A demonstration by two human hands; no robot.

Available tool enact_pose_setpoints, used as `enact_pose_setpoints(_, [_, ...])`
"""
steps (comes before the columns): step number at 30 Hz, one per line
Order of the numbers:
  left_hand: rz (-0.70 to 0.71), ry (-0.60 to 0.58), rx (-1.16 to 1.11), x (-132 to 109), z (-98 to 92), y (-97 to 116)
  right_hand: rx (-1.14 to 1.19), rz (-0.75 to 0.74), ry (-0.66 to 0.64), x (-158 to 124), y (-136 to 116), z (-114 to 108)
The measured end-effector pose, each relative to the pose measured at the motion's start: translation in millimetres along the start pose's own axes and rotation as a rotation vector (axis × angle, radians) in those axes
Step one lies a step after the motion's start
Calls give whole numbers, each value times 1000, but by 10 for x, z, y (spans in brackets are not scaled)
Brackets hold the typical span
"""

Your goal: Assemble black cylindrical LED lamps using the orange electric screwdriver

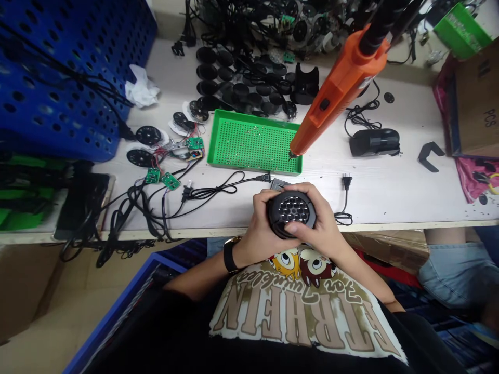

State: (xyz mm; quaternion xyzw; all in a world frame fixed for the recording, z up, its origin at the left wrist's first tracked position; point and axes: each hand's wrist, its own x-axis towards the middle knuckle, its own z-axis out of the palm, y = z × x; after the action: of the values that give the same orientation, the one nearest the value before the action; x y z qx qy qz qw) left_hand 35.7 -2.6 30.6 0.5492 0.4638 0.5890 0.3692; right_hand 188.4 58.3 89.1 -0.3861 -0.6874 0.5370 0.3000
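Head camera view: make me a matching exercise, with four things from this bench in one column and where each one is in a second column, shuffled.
Things:
1. Orange electric screwdriver
2. Green perforated tray
3. Round black housing
4. Blue perforated crate

Places:
A. Tip at the tray's right side
B. Gripped between the left hand and right hand
C. Mid-bench, just beyond a black power cord
D. At the bench's left side

Pairs: 1-A, 2-C, 3-B, 4-D

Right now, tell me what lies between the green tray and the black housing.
The head view shows a black plug and a grey piece between the tray and the housing.
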Motion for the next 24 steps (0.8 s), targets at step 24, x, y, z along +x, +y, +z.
enact_pose_setpoints(24, [-104,47,-71,-30,57,6,13,-65,55,31,8,-15])
